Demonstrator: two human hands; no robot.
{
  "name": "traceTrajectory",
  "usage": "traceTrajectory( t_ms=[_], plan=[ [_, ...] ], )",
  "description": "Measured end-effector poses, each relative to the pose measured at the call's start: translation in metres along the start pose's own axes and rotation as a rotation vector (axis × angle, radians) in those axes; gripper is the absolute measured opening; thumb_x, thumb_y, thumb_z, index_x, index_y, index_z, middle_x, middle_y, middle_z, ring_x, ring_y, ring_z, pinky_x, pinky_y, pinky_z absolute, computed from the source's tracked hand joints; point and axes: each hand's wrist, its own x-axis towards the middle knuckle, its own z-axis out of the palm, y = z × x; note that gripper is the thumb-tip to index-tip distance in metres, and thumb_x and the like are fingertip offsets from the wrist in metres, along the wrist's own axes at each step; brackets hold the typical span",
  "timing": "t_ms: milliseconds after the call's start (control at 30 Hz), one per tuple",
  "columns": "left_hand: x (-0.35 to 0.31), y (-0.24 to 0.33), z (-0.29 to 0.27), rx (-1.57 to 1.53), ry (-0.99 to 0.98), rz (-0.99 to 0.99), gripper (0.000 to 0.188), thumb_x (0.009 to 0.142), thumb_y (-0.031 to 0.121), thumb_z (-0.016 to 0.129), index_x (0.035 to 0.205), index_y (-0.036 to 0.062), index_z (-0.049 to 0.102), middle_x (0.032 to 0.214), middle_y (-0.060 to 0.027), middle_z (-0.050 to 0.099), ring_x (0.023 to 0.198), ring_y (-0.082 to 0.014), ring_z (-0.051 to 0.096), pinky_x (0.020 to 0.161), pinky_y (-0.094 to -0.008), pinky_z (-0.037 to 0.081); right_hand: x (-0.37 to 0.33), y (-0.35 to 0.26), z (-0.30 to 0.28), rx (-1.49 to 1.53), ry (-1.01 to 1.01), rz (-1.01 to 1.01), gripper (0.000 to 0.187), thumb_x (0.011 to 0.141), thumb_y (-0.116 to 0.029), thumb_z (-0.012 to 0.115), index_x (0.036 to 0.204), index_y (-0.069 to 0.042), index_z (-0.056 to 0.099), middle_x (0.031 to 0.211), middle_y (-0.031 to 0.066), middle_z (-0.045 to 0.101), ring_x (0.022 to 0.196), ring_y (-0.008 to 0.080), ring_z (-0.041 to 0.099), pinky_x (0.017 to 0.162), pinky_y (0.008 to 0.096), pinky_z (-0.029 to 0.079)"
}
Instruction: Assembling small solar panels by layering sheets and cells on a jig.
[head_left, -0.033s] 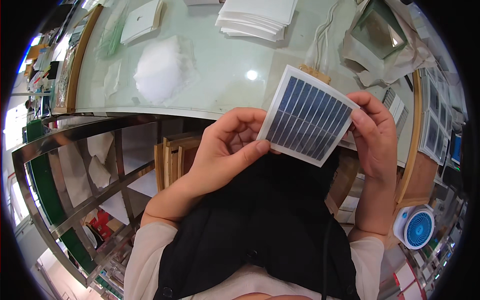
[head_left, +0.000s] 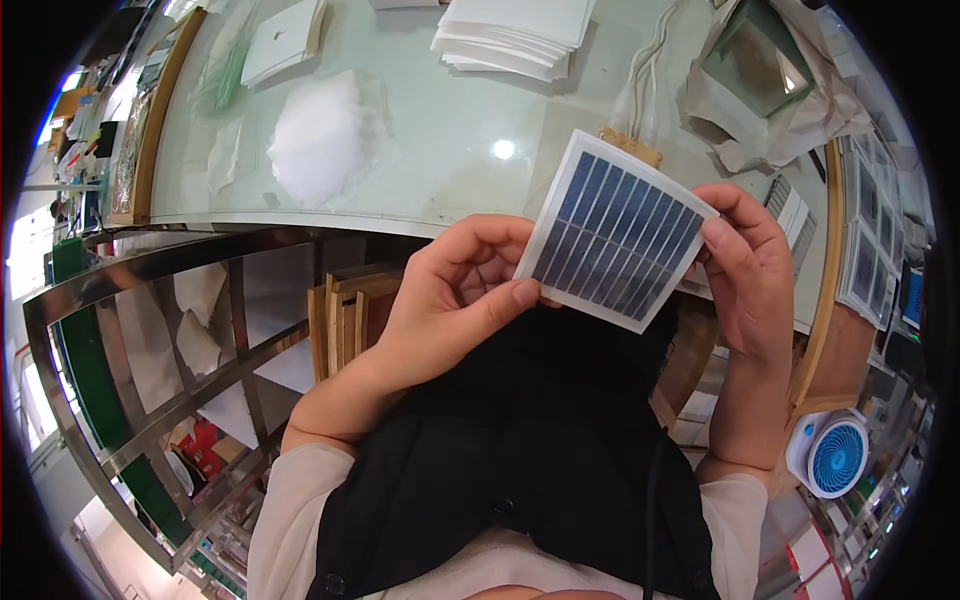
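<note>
A small solar panel (head_left: 620, 240), dark blue with pale lines and a white border, is held up tilted over the table's near edge. My left hand (head_left: 460, 290) pinches its left edge low down, thumb on the face and fingers curled behind. At the upper right corner, my right hand (head_left: 745, 255) grips the panel between thumb and forefinger. Just behind the panel's top edge, a brownish block (head_left: 632, 147) with pale cables lies on the table (head_left: 450, 150).
A stack of white sheets (head_left: 512, 40) lies at the back, with a pile of thin white pieces (head_left: 328, 140) to its left. Crumpled paper (head_left: 740, 140) holds glass panes (head_left: 757, 60). More panels (head_left: 868, 230) stand at the right, above a blue fan (head_left: 837, 456). A metal rack (head_left: 150, 450) is lower left.
</note>
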Motion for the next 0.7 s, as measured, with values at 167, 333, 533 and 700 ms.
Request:
traceTrajectory(
  t_ms=[167,333,533,700],
  plan=[
    [-0.002,-0.003,-0.004,0.003,-0.029,-0.005,0.032,0.092,0.000,0.055,0.123,-0.0046,0.049,0.111,-0.0108,0.062,0.094,-0.0158,0.064,0.079,-0.0250,0.051,-0.002,0.006,0.002,0.028,0.033,0.006,0.028,0.092,-0.018,0.056,0.111,0.002,0.056,0.091,0.0030,0.063,0.077,0.0072,0.056,0.068,0.0222,0.044],
    [-0.003,-0.004,-0.005,0.033,-0.010,-0.009,0.031,0.092,0.001,0.056,0.122,-0.0043,0.050,0.109,-0.0111,0.064,0.091,-0.0160,0.065,0.077,-0.0242,0.051,0.000,0.008,0.003,0.048,0.033,0.006,0.027,0.093,-0.018,0.056,0.111,0.002,0.056,0.092,0.0035,0.063,0.078,0.0072,0.057,0.068,0.0221,0.044],
    [-0.001,-0.007,-0.005,0.065,0.001,-0.015,0.029,0.093,0.002,0.057,0.120,-0.0039,0.052,0.108,-0.0112,0.065,0.090,-0.0161,0.066,0.075,-0.0240,0.051,0.000,0.010,0.003,0.098,0.046,0.019,0.024,0.092,-0.015,0.058,0.108,0.003,0.060,0.090,0.0033,0.064,0.076,0.0086,0.055,0.070,0.0227,0.046],
    [0.002,-0.012,-0.004,0.045,0.030,-0.046,0.029,0.093,0.003,0.057,0.120,-0.0036,0.051,0.103,-0.0102,0.065,0.089,-0.0149,0.065,0.075,-0.0243,0.052,-0.001,0.016,0.003,0.026,0.105,-0.010,0.023,0.092,-0.013,0.057,0.110,0.002,0.059,0.093,0.0028,0.063,0.078,0.0069,0.054,0.070,0.0215,0.044]
  ],
)
